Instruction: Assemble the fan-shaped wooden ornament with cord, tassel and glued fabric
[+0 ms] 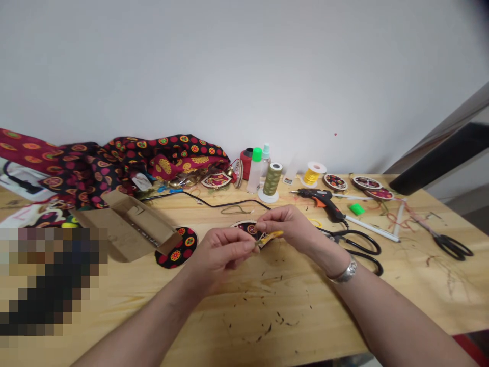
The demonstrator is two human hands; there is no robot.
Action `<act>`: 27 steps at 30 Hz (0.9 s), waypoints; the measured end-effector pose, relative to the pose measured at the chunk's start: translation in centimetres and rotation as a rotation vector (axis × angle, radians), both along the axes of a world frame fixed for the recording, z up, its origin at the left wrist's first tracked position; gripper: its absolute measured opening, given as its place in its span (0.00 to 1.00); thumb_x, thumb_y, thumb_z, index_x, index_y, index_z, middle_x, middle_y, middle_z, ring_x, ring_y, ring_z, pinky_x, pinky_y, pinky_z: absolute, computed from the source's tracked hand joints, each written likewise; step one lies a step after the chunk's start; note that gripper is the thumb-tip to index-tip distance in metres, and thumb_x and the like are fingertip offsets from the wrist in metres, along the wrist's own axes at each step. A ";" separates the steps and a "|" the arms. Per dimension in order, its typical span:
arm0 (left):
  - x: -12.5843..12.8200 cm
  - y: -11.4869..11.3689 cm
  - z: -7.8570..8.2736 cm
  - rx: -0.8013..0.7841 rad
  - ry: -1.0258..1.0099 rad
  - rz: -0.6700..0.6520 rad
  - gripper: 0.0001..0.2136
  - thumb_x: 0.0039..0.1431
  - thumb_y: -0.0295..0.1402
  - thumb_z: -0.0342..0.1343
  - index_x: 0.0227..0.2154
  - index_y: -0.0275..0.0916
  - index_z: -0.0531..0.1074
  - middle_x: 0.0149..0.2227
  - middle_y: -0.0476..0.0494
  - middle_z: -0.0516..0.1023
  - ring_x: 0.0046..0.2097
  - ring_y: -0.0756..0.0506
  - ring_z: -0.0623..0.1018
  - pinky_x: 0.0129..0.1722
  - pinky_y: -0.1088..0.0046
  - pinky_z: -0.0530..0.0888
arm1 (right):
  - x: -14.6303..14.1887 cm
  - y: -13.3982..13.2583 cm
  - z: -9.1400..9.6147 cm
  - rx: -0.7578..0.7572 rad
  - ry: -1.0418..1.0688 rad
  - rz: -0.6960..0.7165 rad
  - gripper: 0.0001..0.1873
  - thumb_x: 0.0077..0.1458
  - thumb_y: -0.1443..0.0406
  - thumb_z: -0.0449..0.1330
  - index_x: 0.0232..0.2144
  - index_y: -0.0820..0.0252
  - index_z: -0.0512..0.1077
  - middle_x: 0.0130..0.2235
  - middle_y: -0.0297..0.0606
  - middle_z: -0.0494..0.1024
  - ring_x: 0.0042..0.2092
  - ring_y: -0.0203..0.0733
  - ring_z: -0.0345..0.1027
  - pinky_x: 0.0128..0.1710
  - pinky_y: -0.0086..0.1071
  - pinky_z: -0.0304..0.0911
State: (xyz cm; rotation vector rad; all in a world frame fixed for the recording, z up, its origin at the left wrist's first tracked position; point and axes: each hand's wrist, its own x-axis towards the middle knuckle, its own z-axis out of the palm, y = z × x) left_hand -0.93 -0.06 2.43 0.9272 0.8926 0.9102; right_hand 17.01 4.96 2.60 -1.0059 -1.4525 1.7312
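My left hand point(225, 247) and my right hand point(292, 227) meet above the middle of the table, thumbs and fingertips pinched close together. Between them is a small, thin yellow piece point(274, 236), perhaps thread or cord; its exact kind is too small to tell. Just behind the fingers lies a dark patterned fabric piece with a pale rim point(240, 224), partly hidden by my hands. Black-handled scissors point(362, 242) rest by my right wrist. To the left of my left hand, a round of black patterned fabric point(182, 250) lies partly under an open cardboard box point(133, 229).
Patterned cloth point(126, 158) is heaped at the back left. Along the wall stand a green-capped bottle point(255, 171), a green thread cone point(272, 179) and a yellow spool point(312, 175). A glue gun point(321, 198) and second scissors point(453, 245) lie to the right.
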 end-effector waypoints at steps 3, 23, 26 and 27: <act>0.3 -0.3 0.3 0.054 0.229 -0.116 0.08 0.44 0.35 0.60 0.21 0.34 0.77 0.14 0.55 0.59 0.19 0.56 0.54 0.20 0.78 0.50 | 0.1 -0.2 0.1 0.029 0.006 0.027 0.08 0.42 0.62 0.66 0.24 0.62 0.77 0.25 0.34 0.77 0.26 0.30 0.66 0.28 0.26 0.61; 0.5 0.4 -0.2 0.044 0.056 0.326 0.08 0.45 0.35 0.61 0.24 0.34 0.76 0.13 0.57 0.59 0.18 0.57 0.54 0.18 0.79 0.49 | -0.8 -0.8 0.1 0.198 -0.132 0.020 0.12 0.49 0.59 0.61 0.26 0.66 0.74 0.25 0.35 0.74 0.26 0.31 0.61 0.26 0.25 0.58; 0.4 0.3 -0.2 0.096 0.151 0.351 0.08 0.46 0.36 0.61 0.24 0.34 0.76 0.13 0.57 0.59 0.19 0.57 0.54 0.19 0.79 0.49 | -0.8 -0.8 0.0 0.189 -0.139 -0.009 0.12 0.50 0.60 0.60 0.25 0.65 0.73 0.24 0.33 0.72 0.24 0.30 0.60 0.25 0.25 0.56; 0.4 0.3 -0.2 0.103 0.167 0.354 0.09 0.46 0.36 0.61 0.24 0.34 0.76 0.13 0.57 0.59 0.19 0.57 0.54 0.19 0.79 0.49 | -0.8 -0.8 0.0 0.194 -0.152 -0.015 0.12 0.50 0.60 0.59 0.25 0.65 0.73 0.23 0.33 0.72 0.24 0.29 0.59 0.24 0.25 0.56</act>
